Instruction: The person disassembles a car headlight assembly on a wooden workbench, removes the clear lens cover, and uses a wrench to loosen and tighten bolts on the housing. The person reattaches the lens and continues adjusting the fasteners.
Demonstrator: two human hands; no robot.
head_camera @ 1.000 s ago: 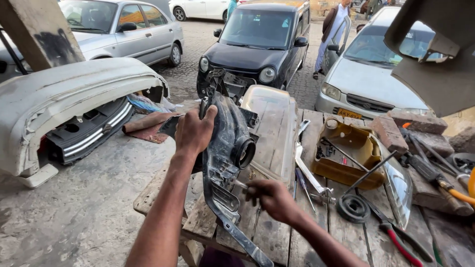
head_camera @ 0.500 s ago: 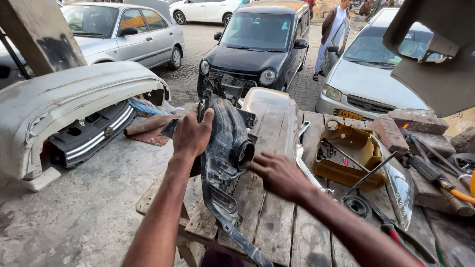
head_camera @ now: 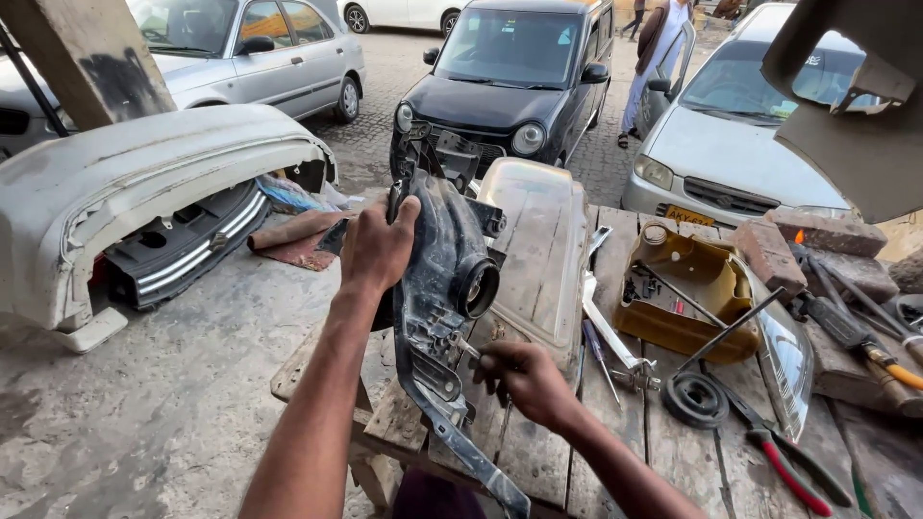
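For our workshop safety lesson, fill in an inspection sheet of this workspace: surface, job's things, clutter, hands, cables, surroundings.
Surface: worn wooden bench.
Job's things: dark headlight housing stood on edge; clear lens beside it.
Clutter: yellow cut container, red-handled pliers, bricks.
Hands: left hand grips the housing's upper edge; right hand pinches a small tool at its back.
Cables: nothing seen.
Surroundings: detached white bumper, black car, person standing.

The right hand hides what it perhaps pinches; pliers are cut off.
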